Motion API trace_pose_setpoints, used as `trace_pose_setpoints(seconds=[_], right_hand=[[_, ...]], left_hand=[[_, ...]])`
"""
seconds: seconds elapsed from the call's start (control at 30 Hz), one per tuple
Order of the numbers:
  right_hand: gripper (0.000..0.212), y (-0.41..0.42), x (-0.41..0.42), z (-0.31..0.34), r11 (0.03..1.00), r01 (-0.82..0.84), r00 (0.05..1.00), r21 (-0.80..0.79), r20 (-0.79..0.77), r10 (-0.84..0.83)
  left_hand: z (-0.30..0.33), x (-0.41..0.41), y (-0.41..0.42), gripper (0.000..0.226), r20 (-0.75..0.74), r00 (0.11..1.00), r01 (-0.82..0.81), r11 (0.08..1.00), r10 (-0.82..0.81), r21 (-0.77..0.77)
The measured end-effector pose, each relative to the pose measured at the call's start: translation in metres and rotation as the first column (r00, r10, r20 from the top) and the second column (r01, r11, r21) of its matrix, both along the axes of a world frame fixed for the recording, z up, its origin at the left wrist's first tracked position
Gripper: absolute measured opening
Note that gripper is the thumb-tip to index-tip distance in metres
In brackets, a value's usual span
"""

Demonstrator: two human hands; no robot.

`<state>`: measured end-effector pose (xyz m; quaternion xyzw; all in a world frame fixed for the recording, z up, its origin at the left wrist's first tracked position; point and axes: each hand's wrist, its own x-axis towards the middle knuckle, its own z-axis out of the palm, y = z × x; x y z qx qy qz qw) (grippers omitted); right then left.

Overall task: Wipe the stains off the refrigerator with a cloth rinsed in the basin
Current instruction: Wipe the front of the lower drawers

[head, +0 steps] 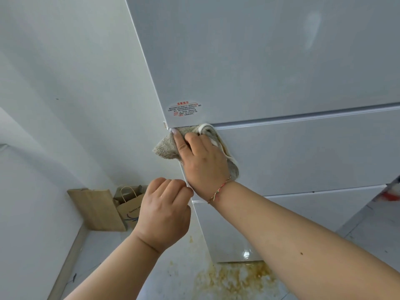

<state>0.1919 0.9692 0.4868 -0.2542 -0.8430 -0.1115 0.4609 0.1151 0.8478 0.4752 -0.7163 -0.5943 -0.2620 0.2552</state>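
A home kitchen corner. A white refrigerator stands by plain walls. Paper bags lean left of it on a stained tile floor.

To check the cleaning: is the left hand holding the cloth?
No, the right hand presses the cloth on the refrigerator; the left hand holds nothing.
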Motion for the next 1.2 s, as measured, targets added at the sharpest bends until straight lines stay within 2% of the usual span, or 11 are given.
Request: trace_pose_setpoints(seconds=[0.2, 0.37, 0.43, 0.53, 0.7, 0.83, 0.87, 0.93, 0.97, 1.1, 1.2], right_hand=[[0.055, 0.01, 0.008, 0.013, 0.979, -0.2, 0.973, -0.047, 0.108, 0.204], [0.054, 0.01, 0.029, -0.012, 0.982, -0.185, 0.93, 0.028, 0.328, 0.166], [0.051, 0.007, 0.036, -0.019, 0.989, -0.134, 0.828, -0.062, 0.541, 0.146], [0.054, 0.004, 0.047, -0.038, 0.89, 0.005, 0.609, -0.456, 0.708, 0.359], [0.037, -0.002, 0.057, -0.059, 0.56, 0.056, 0.8, -0.827, 0.372, 0.471], [0.031, -0.004, 0.065, -0.058, 0.296, -0.025, 0.933, -0.955, 0.085, 0.35], [0.028, -0.006, 0.067, -0.054, 0.161, -0.093, 0.957, -0.983, -0.043, 0.286], [0.026, -0.011, 0.069, -0.046, -0.174, -0.291, 0.939, -0.941, -0.316, 0.139], [0.026, -0.013, 0.068, -0.044, -0.278, -0.37, 0.91, -0.886, -0.406, 0.082], [0.029, -0.027, 0.059, -0.031, -0.476, -0.511, 0.808, -0.716, -0.589, 0.017], [0.027, -0.036, 0.048, -0.018, -0.577, -0.6, 0.711, -0.555, -0.7, -0.066]], left_hand=[[0.007, -0.005, -0.011, 0.02, -0.025, 1.0, -0.001, 0.998, 0.002, 0.056], [0.01, 0.001, -0.014, 0.023, -0.023, 1.0, -0.015, 0.996, 0.017, 0.085], [0.011, 0.003, -0.015, 0.023, -0.025, 0.999, -0.036, 0.997, 0.038, 0.067], [0.008, 0.005, -0.02, 0.024, 0.015, 0.998, -0.068, 0.998, 0.068, -0.002], [0.0, 0.005, -0.029, 0.027, 0.225, 0.951, -0.152, 0.954, 0.212, -0.258], [0.001, 0.009, -0.024, 0.023, 0.452, 0.793, -0.186, 0.87, 0.408, -0.457], [0.002, 0.01, -0.022, 0.024, 0.507, 0.742, -0.177, 0.857, 0.439, -0.483], [0.006, 0.01, -0.02, 0.024, 0.603, 0.634, -0.148, 0.842, 0.483, -0.519], [0.008, 0.01, -0.021, 0.024, 0.642, 0.579, -0.13, 0.834, 0.503, -0.537], [0.015, 0.003, -0.031, 0.023, 0.74, 0.407, -0.052, 0.822, 0.536, -0.566], [0.015, -0.01, -0.041, 0.022, 0.847, 0.203, -0.01, 0.866, 0.491, -0.5]])
